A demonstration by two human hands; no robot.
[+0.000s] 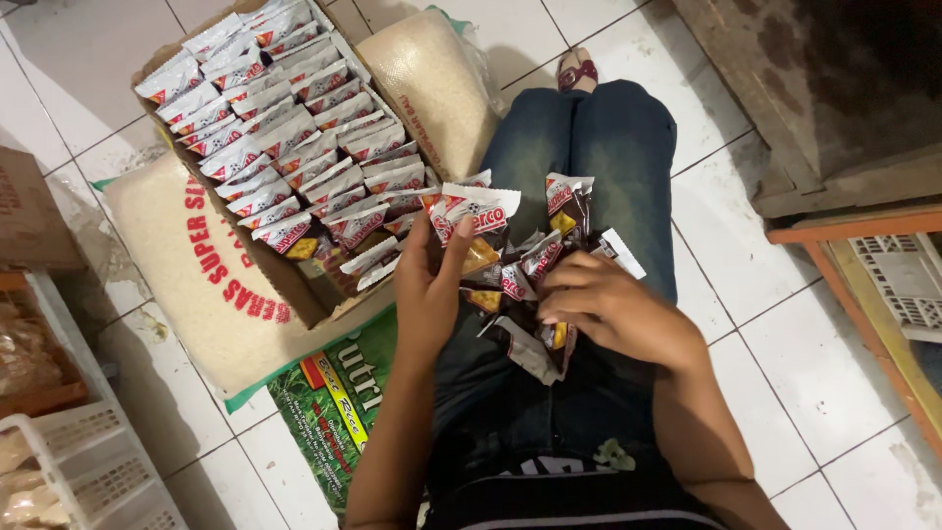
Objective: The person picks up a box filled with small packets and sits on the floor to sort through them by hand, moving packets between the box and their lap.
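while the person sits on the tiled floor, both hands work a heap of small snack packets (530, 280) piled on the lap.

the left hand (429, 294) is closed on one white-and-red packet (478, 211), pinching it upright between thumb and fingers above the heap; the right hand (608, 309) lies curled over the packets on the right side of the lap, fingers bent onto them, though whether it actually grips one cannot be told. just left of the knees stands an open cardboard box (304, 294), packed in tight overlapping rows with the same kind of packets (285, 118). the box rests on a large white sack of rice (196, 285), with a second clear rice bag (432, 88) beside its far corner and a green printed bag (339, 397) below. a white plastic crate (83, 471) sits at the lower left edge.
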